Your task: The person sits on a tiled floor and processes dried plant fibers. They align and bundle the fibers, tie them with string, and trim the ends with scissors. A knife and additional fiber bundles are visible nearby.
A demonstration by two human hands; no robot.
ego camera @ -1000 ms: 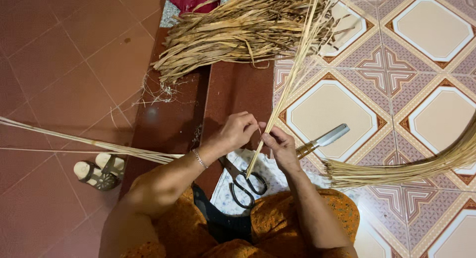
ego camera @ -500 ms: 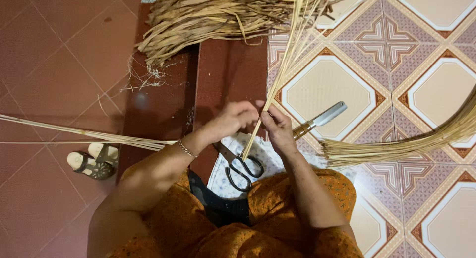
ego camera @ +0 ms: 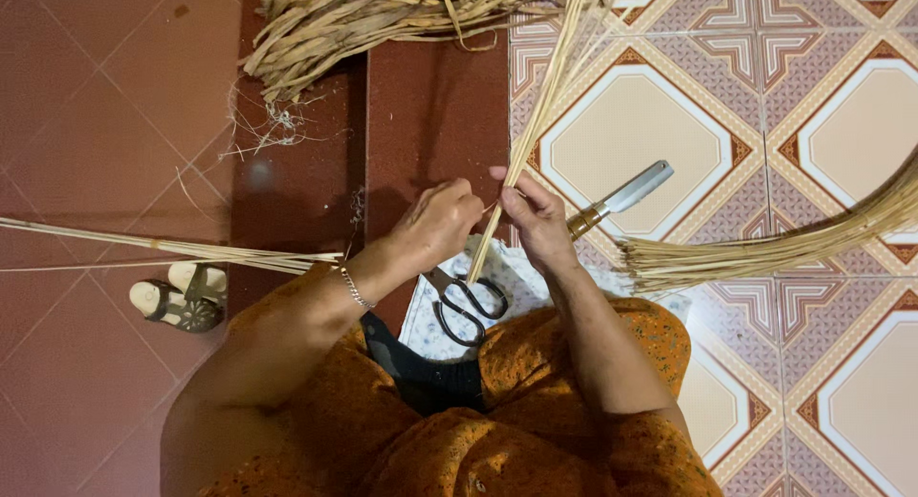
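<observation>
A person in orange patterned clothing sits on the floor, seen from above, working with long dried plant strips. The left hand (ego camera: 442, 222) and the right hand (ego camera: 535, 218) meet at the middle of the scene, both closed on a thin bundle of pale strips (ego camera: 540, 115). The bundle runs from just below the hands up and to the right, toward the top edge. The fingers of each hand are curled around it, thumbs close together, with the hands almost touching. A thin bracelet (ego camera: 355, 289) circles the left wrist.

Just below the hands, black-handled scissors (ego camera: 463, 301) lie on a pale printed cloth (ego camera: 521, 282) spread over the lap. To the right of the right hand, a knife with a flat metal blade (ego camera: 626, 193) lies on the floor, blade pointing up and right.

A large heap of brown dried leaves (ego camera: 382, 19) lies across the top. Another sheaf of pale strips (ego camera: 765, 248) curves in from the right edge, its cut ends near the right forearm. More long strips (ego camera: 163, 250) stretch in from the left edge toward the left elbow, passing just above a pair of pale sandals (ego camera: 180, 296).

The floor is plain dark red tile (ego camera: 105, 124) on the left and patterned cream and maroon tile (ego camera: 650, 124) on the right.
</observation>
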